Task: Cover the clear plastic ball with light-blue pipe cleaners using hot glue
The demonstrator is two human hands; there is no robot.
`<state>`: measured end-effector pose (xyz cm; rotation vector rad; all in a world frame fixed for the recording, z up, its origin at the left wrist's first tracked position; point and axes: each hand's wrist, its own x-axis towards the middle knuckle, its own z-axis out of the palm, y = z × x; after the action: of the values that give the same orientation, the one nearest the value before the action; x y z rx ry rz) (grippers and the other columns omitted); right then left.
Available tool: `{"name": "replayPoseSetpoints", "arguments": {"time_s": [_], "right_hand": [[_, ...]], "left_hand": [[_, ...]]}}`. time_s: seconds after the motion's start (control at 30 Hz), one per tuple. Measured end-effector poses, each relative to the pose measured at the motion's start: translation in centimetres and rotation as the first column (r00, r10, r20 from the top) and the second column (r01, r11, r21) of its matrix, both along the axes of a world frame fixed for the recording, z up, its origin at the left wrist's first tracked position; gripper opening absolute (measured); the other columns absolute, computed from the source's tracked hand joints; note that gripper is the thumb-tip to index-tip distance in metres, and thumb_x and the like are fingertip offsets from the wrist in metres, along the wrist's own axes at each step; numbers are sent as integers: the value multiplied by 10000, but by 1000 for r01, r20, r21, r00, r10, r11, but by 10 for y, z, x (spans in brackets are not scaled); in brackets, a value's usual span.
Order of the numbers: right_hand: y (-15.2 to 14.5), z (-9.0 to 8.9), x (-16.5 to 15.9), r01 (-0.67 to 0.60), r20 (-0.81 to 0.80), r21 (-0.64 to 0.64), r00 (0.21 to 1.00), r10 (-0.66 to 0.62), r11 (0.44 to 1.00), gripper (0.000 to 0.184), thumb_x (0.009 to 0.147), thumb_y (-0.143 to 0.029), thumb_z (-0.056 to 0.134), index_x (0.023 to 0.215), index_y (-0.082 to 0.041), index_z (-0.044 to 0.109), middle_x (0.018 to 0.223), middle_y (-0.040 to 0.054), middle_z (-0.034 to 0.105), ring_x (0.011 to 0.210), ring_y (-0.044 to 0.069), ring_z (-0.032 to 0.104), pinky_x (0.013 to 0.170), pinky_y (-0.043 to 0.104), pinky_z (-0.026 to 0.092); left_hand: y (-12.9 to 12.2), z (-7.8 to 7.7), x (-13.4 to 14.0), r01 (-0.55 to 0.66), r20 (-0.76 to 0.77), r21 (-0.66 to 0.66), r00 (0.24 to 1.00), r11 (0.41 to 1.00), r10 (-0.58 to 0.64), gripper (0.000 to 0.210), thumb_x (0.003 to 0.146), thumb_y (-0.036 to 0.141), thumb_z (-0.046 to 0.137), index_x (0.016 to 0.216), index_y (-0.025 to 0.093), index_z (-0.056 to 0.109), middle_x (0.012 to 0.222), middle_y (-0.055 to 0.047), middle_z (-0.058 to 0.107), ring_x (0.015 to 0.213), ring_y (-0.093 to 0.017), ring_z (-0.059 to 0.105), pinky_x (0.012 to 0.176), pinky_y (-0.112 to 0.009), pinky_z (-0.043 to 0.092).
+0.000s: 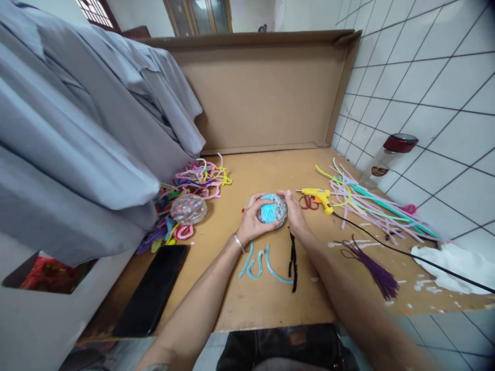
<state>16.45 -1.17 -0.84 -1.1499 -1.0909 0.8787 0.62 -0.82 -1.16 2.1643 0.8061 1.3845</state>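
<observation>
In the middle of the table, a round ball-like craft piece (272, 210) shows bands of bright blue pipe cleaner beside a greyish, see-through speckled surface. My left hand (252, 217) wraps its left side, thumb at the front and fingers over the top. Against its right side rests my right hand (296, 212), fingers drawn together and bent toward it. Just below lie several cut blue pipe cleaners (254, 265) and some black pipe cleaner pieces (293, 263). A yellow glue gun (319, 197) lies right of my right hand, by red loops (308, 202).
At left are a pile of coloured pipe cleaners (201, 178), a clear speckled round container (188, 208), a black phone (152, 288) and hanging grey cloth (96, 118). Straight pipe cleaners (371, 203), a jar (386, 159), a purple tassel (373, 273) and the gun's black cord (386, 245) lie right.
</observation>
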Motion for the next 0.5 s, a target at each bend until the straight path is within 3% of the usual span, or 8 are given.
{"name": "replayPoseSetpoints", "arguments": {"time_s": [0.1, 0.2, 0.5], "right_hand": [[2, -3, 2, -8, 49, -29, 999, 9, 1000, 704, 811, -831, 382, 926, -210, 694, 1011, 98, 726, 967, 260, 659, 912, 428, 511], [0, -1, 2, -31, 113, 47, 993, 25, 998, 635, 842, -788, 398, 905, -223, 683, 972, 72, 713, 939, 242, 646, 868, 394, 522], [-6, 9, 2, -67, 254, 173, 967, 21, 983, 602, 889, -751, 394, 922, -238, 709, 996, 77, 659, 989, 234, 620, 924, 396, 505]], "left_hand": [[0, 0, 0, 10, 11, 12, 1000, 1000, -11, 575, 633, 317, 895, 1145, 223, 651, 1280, -114, 528, 1284, -308, 519, 1098, -518, 438], [0, 0, 1, 19, 18, 22, 1000, 1000, -20, 573, 633, 295, 892, 1147, 224, 651, 1282, -115, 522, 1279, -305, 523, 1090, -510, 444], [0, 0, 0, 18, 15, 7, 1000, 1000, -18, 584, 624, 300, 901, 1146, 226, 651, 1282, -112, 525, 1283, -306, 524, 1090, -515, 443]]}}
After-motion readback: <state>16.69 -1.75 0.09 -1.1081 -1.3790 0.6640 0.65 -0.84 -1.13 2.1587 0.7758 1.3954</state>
